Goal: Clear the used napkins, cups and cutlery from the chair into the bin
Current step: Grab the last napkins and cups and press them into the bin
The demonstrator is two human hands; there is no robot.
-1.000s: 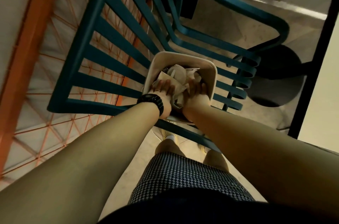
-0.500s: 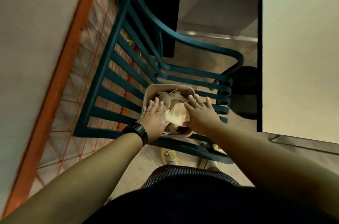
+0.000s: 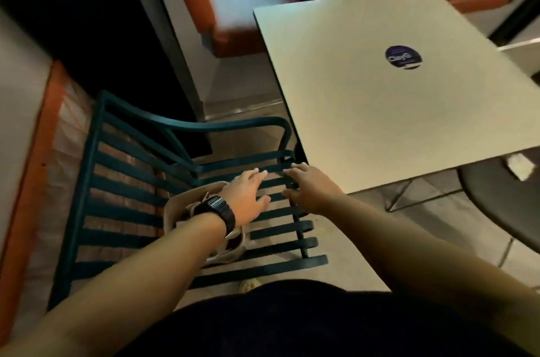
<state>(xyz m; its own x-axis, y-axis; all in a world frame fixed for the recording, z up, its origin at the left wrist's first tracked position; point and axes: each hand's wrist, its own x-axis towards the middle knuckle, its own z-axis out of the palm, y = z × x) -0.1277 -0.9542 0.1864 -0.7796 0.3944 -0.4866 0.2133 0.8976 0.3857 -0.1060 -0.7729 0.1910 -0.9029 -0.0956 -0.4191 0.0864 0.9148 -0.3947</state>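
Both grips wide, holding nothing: left hand and right hand spread above chair slats, bin at 9 o'clock under left wrist.

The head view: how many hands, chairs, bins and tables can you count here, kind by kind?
Hands: 2, left hand, right hand
Chairs: 1, chair
Bins: 1, bin
Tables: 1, table
Total: 5
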